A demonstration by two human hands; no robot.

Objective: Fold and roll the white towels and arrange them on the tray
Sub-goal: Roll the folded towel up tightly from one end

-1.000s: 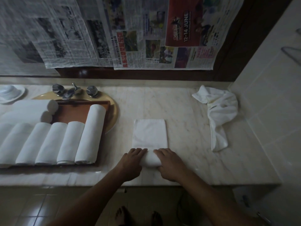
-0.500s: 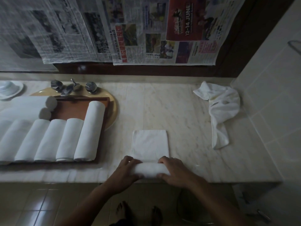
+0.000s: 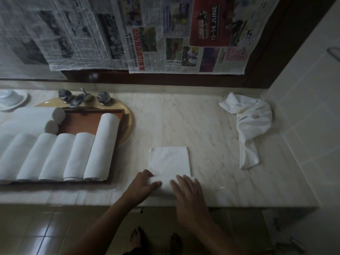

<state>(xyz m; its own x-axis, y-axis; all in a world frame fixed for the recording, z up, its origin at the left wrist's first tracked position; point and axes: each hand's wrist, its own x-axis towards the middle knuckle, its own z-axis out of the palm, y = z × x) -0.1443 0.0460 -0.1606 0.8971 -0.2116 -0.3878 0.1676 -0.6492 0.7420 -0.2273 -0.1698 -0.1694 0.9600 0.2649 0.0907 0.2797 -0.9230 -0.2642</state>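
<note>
- White towel [image 3: 169, 160], lower centre on the counter [image 3: 211, 144]: its rolled near end is fatter than a second ago and the flat part is shorter. Rolling looks about half done.
- Left hand [image 3: 141, 184] curls round the roll's left end; right hand [image 3: 187, 194] presses on top, fingers nearly straight.
- Tray [image 3: 86, 122], left of frame, holds finished rolls [image 3: 99, 146], with bare wood behind them.
- Crumpled towel [image 3: 252, 126], right of frame, waits; nothing blocks the path.

Newspaper sheets [image 3: 147, 34] hang above a pale marble counter [image 3: 184, 122] with a yellow sink [image 3: 129, 126], beside a tiled wall [image 3: 303, 107], in dim light.
</note>
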